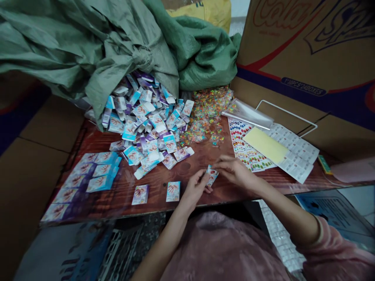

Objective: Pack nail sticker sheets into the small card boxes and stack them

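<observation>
A small blue-and-white printed cardboard box point(211, 177) is held by the left hand point(195, 186) over the front part of the glossy reddish-brown wooden table point(157, 200). The left forearm is extended up from the lower edge of the view and slanted to the right; the box is grasped between the thumb, laid along its near side, and the fingers curled beneath, with fingertips seen below it.

The right forearm is brought in from the lower right, bent at the elbow and slanted up to the left. The right hand point(234, 170) is turned palm-down, its fingers bent and gathered at the upper right edge of the box; whether anything is pinched by them cannot be told.

To the left of the hands, a blue-edged printed carton point(173, 191) and a purple-edged printed carton point(140, 194) are laid apart. Beyond, a loose heap of blue, purple and white cartons point(152, 128) is spread.
</observation>
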### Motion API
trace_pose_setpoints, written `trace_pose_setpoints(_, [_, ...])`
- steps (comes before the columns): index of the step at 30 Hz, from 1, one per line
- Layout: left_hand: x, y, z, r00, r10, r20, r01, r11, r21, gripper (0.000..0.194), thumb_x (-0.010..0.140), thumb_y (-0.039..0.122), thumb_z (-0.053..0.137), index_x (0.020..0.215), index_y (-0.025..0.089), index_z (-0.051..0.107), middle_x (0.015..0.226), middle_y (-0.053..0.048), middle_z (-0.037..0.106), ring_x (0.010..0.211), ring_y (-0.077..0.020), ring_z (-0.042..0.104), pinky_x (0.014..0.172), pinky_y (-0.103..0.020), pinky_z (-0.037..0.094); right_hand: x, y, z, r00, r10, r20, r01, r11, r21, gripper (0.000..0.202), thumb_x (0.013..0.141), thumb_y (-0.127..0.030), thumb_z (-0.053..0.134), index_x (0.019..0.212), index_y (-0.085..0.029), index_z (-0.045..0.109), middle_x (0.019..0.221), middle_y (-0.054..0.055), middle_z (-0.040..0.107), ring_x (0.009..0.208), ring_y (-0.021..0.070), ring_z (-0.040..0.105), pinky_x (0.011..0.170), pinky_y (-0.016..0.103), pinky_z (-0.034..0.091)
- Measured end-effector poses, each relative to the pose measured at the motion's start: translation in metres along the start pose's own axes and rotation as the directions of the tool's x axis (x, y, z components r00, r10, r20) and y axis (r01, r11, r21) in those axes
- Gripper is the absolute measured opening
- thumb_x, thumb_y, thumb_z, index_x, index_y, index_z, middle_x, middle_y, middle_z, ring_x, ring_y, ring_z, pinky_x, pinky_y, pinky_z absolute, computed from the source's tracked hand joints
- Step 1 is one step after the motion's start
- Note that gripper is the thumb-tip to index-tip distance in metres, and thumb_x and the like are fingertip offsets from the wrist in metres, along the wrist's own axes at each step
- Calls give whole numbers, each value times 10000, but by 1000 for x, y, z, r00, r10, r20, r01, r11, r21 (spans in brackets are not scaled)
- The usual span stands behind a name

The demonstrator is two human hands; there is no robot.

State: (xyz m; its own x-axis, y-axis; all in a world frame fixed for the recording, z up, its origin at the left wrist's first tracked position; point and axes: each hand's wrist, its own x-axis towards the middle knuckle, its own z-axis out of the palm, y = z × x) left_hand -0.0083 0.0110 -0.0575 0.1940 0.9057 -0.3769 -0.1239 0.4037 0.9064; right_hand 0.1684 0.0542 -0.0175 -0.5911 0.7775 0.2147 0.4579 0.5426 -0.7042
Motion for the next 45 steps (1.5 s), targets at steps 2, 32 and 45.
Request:
trace_pose_setpoints(2, [0, -1, 0, 1000, 0, -6, 0, 1000, -5, 474, 740, 531, 626, 1036, 162, 604, 701, 10, 632, 494, -82, 586, 465, -177, 452, -1, -2, 2, 1000, -13, 6, 13, 999, -48, 223, 915, -190, 499, 994, -189, 708, 891, 73, 617, 837, 169, 606, 739, 282, 486])
trace_pose_setpoints(32, [-4, -15, 4, 983, 166, -76, -175, 975, -139, 371, 768, 389, 656, 1056, 212, 504, 863, -11, 643, 572, -116, 590, 408, -199, 477, -20, 8, 33, 885, 461, -65, -285, 649, 706, 226, 804, -379, 642, 952, -224, 712, 981, 30, 690, 914, 168, 622, 856, 302, 465])
trace_pose_setpoints(45, [0, -24, 12, 956, 246, -161, -247, 969, 13, 251, 766, 351, 656, 922, 168, 584, 765, -14, 641, 639, -122, 595, 483, -183, 482, -25, 12, 64, 802, 506, -317, -233, 754, 614, 157, 765, -356, 710, 780, -200, 720, 762, 32, 678, 726, 161, 613, 693, 293, 484])
